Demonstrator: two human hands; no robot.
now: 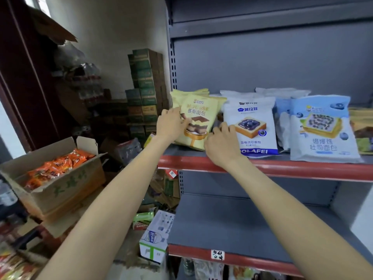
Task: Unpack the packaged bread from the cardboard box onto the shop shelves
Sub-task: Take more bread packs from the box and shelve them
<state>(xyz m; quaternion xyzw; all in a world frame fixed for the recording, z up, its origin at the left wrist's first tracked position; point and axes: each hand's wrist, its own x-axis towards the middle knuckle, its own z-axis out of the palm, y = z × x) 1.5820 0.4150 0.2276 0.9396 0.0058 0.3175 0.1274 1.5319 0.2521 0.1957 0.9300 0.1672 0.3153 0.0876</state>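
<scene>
- Both hands are working at the upper shelf, the one with the red front edge.
- The left hand is gripping the yellow mousse bread pack at its left edge, fingers curling round the side and thumb lying across the front.
- The right hand is sitting at that pack's lower right corner, fingers bent; whether they are pinching the yellow pack or only touching it, I cannot tell.
- The yellow pack is standing tilted at the shelf's left end, more yellow packs behind it.
- Just beside it, the white blueberry bread pack is standing upright, then a light-blue toast pack further right.
- Down to the left, an open cardboard box is showing orange packets inside.
- The lower shelf is carrying a small white label on its red edge.
</scene>
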